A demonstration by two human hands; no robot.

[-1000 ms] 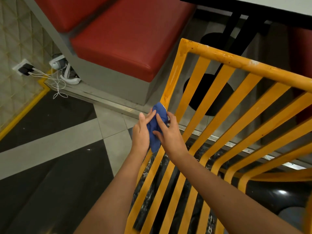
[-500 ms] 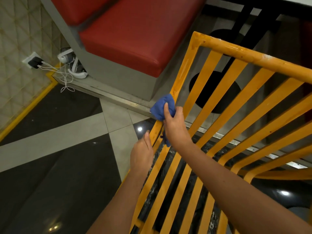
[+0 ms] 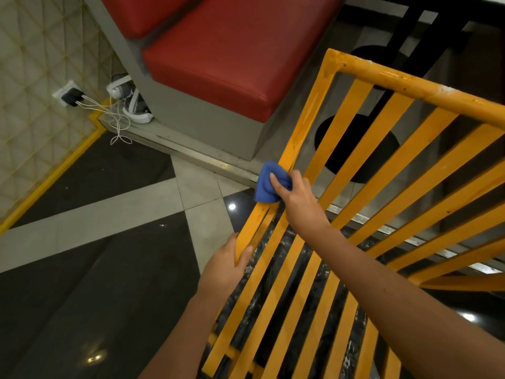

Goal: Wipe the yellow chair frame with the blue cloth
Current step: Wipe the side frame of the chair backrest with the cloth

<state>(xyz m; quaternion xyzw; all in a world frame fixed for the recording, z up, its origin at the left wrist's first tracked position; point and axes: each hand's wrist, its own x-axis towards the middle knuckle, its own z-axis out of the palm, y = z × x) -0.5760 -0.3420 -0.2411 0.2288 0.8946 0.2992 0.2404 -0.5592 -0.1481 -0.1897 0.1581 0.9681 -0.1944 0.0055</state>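
A: So, what is getting lost from view here?

B: The yellow chair frame [image 3: 322,110] is running off the right and bottom edges, so its whole slat count is staying uncertain; I am counting about eight slats across the part that shows. The blue cloth [image 3: 266,184] is bunched, and part of it is hiding under the right hand [image 3: 297,199].

A: And the grip on each side?

B: The right hand is pinching the cloth against the frame's left side rail, partway down it, fingers curled over the fabric. The left hand [image 3: 224,265] is wrapping that same rail lower down, thumb lying along its face. The two hands are sitting apart on the rail, with bare yellow between them.

A: What is crowding the edges?

B: A red bench seat [image 3: 232,56] on a grey base is standing just beyond the rail's upper stretch. A wall socket [image 3: 68,95] is sitting at the left with white cables [image 3: 114,119] trailing to the floor; what they are feeding under the bench is too tangled to name. A black round base [image 3: 363,149] is showing through the slats.

A: Room to move?

B: Left of the rail, open black-and-grey tiled floor [image 3: 95,214] is stretching to the wall.
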